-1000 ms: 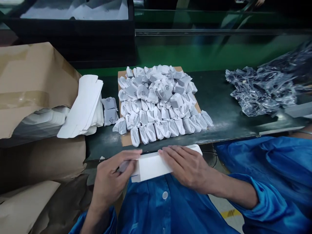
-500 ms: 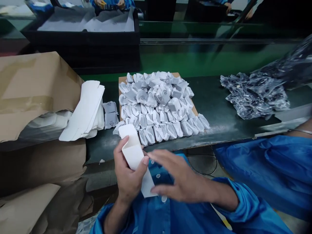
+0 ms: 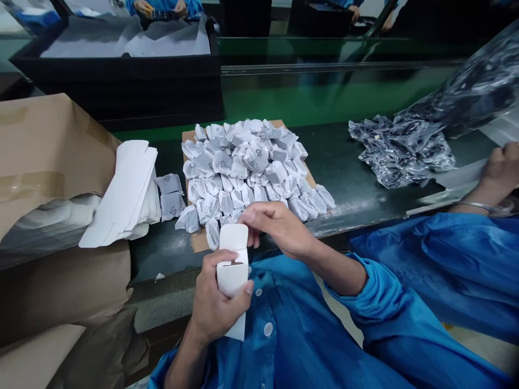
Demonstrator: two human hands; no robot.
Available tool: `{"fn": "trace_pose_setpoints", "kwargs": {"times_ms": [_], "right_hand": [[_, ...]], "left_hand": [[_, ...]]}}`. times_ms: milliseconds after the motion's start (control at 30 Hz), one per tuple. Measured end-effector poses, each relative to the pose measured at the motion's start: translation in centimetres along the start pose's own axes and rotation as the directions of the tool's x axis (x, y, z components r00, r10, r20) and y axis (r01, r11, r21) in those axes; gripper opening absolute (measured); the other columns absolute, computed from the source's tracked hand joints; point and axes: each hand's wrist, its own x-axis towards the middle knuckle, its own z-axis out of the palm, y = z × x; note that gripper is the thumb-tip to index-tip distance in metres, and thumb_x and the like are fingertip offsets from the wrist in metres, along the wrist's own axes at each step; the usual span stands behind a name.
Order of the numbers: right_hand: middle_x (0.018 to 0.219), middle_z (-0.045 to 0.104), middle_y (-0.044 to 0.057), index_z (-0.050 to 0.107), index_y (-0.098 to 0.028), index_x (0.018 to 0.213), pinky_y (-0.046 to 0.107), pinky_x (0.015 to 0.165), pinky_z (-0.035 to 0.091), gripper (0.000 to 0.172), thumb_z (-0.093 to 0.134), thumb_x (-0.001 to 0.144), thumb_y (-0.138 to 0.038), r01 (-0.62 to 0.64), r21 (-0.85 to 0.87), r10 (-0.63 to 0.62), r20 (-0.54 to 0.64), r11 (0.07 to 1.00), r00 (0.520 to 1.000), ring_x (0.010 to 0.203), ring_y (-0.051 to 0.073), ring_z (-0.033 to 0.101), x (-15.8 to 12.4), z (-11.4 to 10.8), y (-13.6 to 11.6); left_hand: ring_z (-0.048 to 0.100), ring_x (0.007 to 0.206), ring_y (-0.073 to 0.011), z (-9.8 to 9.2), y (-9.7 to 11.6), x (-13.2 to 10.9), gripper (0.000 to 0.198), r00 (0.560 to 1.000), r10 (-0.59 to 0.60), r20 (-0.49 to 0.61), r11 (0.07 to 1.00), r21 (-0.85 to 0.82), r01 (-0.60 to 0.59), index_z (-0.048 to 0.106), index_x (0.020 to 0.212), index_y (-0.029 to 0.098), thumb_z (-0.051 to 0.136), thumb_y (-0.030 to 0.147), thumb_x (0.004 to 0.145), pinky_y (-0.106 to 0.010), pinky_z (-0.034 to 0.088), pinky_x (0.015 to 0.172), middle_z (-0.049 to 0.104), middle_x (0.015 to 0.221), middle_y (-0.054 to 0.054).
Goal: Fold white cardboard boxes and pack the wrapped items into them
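My left hand [image 3: 217,305] is wrapped round a small white carton [image 3: 232,270], held upright with its top flap raised and the mouth showing. My right hand [image 3: 275,226] reaches forward to the near edge of a heap of small white-wrapped packets [image 3: 247,167] piled on a brown cardboard sheet [image 3: 199,241]. Its fingers curl down over the front packets; what they grip is hidden. Two more wrapped packets [image 3: 170,197] lie apart, left of the heap.
A stack of flat white carton blanks [image 3: 121,194] leans on an open brown box [image 3: 44,156] at the left. Clear plastic bags [image 3: 401,151] lie at the right, near another person's hand [image 3: 500,167]. A black tray [image 3: 121,59] and green conveyor [image 3: 324,92] stand behind.
The carton has gone from lying flat under both hands to standing upright in my left hand. My right hand left it and moved forward to the packet heap.
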Motion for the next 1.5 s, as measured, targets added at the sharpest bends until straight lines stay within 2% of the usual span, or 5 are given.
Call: {"fn": "trace_pose_setpoints", "kwargs": {"times_ms": [433,1067,1200,1367,1500], "right_hand": [[0.097,0.071,0.005,0.075,-0.015,0.096,0.026,0.079,0.052,0.015,0.071,0.088,-0.026,0.192,-0.332,-0.131,0.196,0.923,0.972,0.09,0.014,0.065,-0.9,0.7,-0.4],[0.122,0.07,0.017,0.061,-0.009,0.124,0.034,0.094,0.055,0.03,0.051,0.096,-0.013,0.637,-0.61,-0.6,0.308,0.471,0.738,0.118,0.019,0.064,-3.4,3.2,3.6],[0.133,0.064,0.016,0.055,-0.013,0.134,0.033,0.096,0.054,0.041,0.059,0.097,-0.03,0.575,-0.51,-0.495,0.299,0.64,0.816,0.12,0.019,0.062,-3.5,4.2,3.8],[0.127,0.067,0.012,0.039,-0.018,0.149,0.03,0.08,0.054,0.075,0.071,0.087,-0.043,0.182,-0.606,0.066,0.364,0.774,0.929,0.1,0.021,0.069,-3.2,5.5,3.3],[0.095,0.073,0.003,0.053,-0.017,0.139,0.024,0.064,0.044,0.05,0.062,0.091,-0.027,0.189,-0.717,0.242,0.453,0.671,0.858,0.071,0.014,0.063,-0.3,6.0,0.5]], "left_hand": [[0.068,0.098,-0.0235,1.2,0.2,0.6,0.102,0.948,0.27,-0.166,0.944,0.237,-0.227,0.007,0.158,0.02,0.072,0.026,0.08,-0.035,0.058,0.08,0.06,0.116,-0.011],[0.066,0.109,-0.0223,-0.2,0.5,-1.0,0.072,0.987,0.155,-0.053,0.968,0.209,-0.141,0.031,0.15,0.023,0.062,0.023,0.085,-0.034,0.057,0.09,0.06,0.125,-0.011],[0.069,0.092,-0.0201,-0.5,0.7,-1.5,0.057,0.959,0.098,-0.266,0.994,0.063,-0.084,0.045,0.136,0.024,0.068,0.029,0.084,-0.032,0.059,0.076,0.063,0.111,-0.007],[0.068,0.08,-0.0176,-2.5,0.2,-1.5,0.044,0.682,-0.2,-0.704,0.973,-0.224,0.054,0.042,0.132,0.026,0.061,0.034,0.093,-0.035,0.06,0.069,0.063,0.105,-0.003],[0.057,0.125,-0.0308,-5.9,-0.9,-2.7,0.07,0.772,0.288,-0.567,0.906,0.422,-0.028,0.047,0.135,0.024,0.079,0.046,0.076,-0.051,0.048,0.106,0.053,0.139,-0.012]]}}
